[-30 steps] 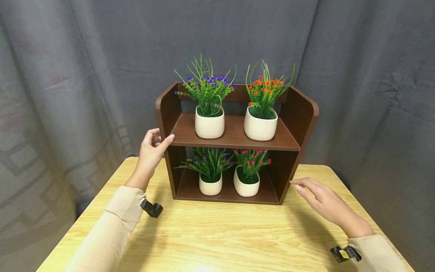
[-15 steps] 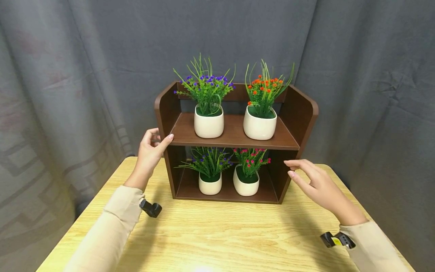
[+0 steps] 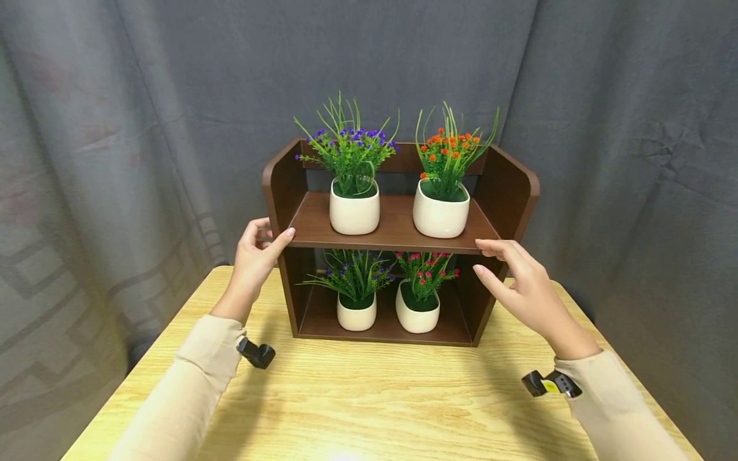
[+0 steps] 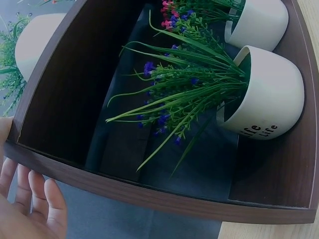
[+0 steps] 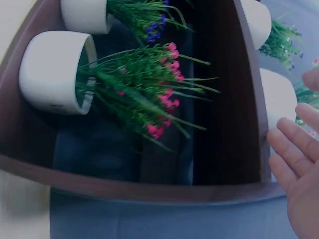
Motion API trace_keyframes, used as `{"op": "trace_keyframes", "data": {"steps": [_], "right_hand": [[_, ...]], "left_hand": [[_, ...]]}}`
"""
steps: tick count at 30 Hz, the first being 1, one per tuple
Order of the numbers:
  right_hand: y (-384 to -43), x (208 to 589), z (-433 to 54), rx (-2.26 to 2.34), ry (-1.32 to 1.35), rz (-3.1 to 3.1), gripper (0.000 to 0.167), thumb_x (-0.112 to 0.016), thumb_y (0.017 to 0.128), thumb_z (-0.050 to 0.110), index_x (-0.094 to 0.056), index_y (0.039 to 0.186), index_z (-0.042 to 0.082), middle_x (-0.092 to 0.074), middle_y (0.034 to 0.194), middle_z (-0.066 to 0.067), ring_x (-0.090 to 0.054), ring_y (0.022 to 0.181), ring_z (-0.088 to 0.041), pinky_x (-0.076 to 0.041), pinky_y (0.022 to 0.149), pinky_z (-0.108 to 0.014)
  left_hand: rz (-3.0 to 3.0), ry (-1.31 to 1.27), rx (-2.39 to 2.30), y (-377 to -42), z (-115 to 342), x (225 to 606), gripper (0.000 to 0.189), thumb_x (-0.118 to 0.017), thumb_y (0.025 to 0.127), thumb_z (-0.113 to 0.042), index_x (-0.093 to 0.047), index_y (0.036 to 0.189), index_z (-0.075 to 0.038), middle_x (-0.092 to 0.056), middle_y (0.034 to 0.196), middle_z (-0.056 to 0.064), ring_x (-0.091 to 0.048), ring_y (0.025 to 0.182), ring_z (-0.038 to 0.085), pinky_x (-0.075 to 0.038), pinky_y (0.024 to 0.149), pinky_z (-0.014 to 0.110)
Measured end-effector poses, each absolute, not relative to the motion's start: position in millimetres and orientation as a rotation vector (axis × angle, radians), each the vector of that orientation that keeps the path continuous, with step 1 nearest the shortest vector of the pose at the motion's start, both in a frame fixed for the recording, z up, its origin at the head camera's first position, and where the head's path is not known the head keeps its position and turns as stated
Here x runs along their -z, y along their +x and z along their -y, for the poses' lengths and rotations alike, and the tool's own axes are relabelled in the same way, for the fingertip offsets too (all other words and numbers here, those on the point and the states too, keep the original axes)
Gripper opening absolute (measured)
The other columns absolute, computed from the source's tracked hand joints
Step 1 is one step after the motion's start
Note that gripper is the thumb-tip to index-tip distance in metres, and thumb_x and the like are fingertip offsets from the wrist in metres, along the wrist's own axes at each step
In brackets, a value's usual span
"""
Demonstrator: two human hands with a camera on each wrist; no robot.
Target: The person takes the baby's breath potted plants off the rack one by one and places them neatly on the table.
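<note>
A dark brown two-tier shelf (image 3: 398,246) stands on the wooden table. My left hand (image 3: 254,259) grips its left side at middle-board height, thumb on the board's front edge and fingers outside the side panel (image 4: 124,194). On the right, my right hand (image 3: 527,288) is at the board's right front corner with fingers extended and thumb lower, apart from them. The upper tier bears a purple-flowered potted plant (image 3: 355,208) and an orange-flowered one (image 3: 441,211). Below sit another purple-flowered potted plant (image 4: 274,94) and a pink-flowered one (image 5: 52,69), its pot slightly tilted.
The light wooden table (image 3: 369,397) extends in front of the shelf. Grey curtains (image 3: 230,77) hang behind it and on both sides. Each sleeve carries a small black wrist camera (image 3: 256,353).
My right hand has risen and moved left, from beside the shelf's lower right side to the middle board's right corner. The left hand, shelf and plants stay in place.
</note>
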State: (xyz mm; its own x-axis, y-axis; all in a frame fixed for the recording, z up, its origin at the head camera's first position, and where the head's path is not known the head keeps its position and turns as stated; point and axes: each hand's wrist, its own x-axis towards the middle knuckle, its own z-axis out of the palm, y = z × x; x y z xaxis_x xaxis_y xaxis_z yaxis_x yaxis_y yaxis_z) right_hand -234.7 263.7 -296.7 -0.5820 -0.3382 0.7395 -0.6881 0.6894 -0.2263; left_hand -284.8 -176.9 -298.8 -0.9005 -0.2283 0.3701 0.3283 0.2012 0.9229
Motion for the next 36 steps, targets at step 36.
{"op": "trace_keyframes", "data": {"steps": [36], "right_hand": [[-293, 237, -222, -1.365, 0.446, 2.504, 0.104, -0.07, 0.093, 0.042, 0.001, 0.16, 0.007, -0.026, 0.159, -0.021, -0.037, 0.141, -0.035, -0.033, 0.112, -0.052]], "left_hand": [[2.038, -0.07, 1.781, -289, 178, 304, 0.054, -0.075, 0.091, -0.03, -0.052, 0.135, -0.007, -0.044, 0.102, -0.002, -0.046, 0.08, 0.01, -0.046, 0.06, 0.022]]}}
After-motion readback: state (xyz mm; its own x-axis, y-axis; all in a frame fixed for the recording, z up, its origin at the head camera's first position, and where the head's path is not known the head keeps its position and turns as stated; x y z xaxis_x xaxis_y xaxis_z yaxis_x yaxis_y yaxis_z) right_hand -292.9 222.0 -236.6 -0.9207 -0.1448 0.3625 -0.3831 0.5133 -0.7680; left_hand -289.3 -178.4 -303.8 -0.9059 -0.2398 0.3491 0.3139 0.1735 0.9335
